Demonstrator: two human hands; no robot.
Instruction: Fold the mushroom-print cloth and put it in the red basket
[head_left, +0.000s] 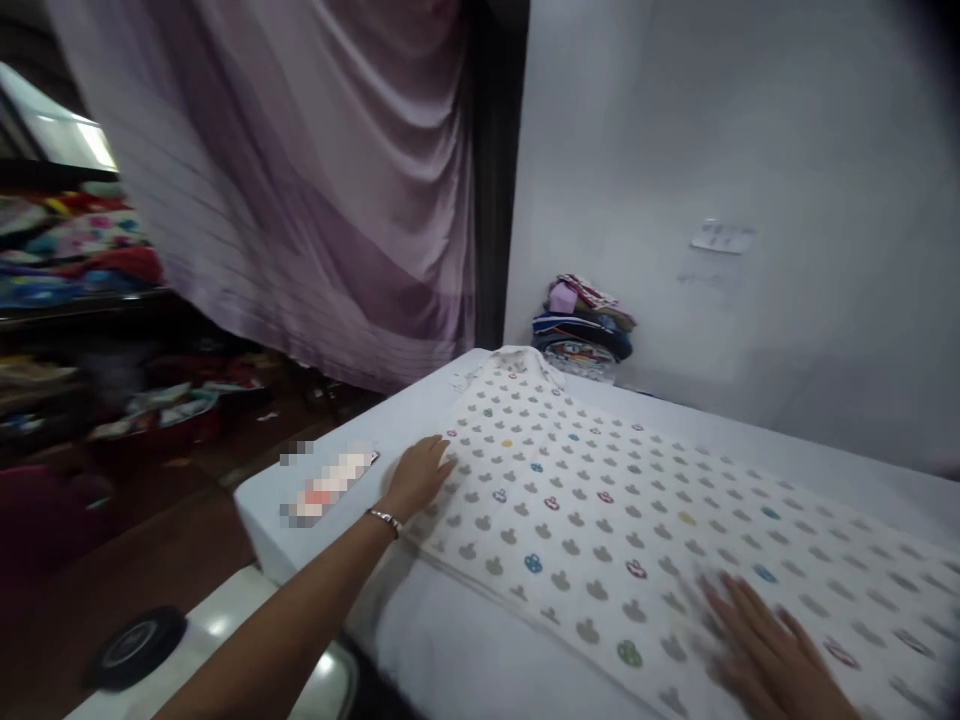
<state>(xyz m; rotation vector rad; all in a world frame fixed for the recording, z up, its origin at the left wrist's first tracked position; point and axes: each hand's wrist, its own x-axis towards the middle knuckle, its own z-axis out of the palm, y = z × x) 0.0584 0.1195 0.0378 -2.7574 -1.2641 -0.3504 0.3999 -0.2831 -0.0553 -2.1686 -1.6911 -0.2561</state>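
Note:
A long white cloth [615, 520] printed with small grey shapes and a few coloured ones lies spread over the white table [450, 620]. My left hand [420, 475], with a bracelet on its wrist, rests on the cloth's left edge, fingers stretched out. Toward the near right, my right hand [765, 645] is over the same cloth, fingers extended and smeared by motion. Whether its palm touches the cloth I cannot tell. At the far end the cloth is bunched up [517, 362].
A pixelated flat item [334, 488] lies on the table's left part. Folded fabrics [581, 325] are stacked against the wall. A purple curtain [337, 180] hangs behind. At lower left is a white machine-like surface with a dark wheel [139, 645]; shelves hold colourful cloth [82, 240].

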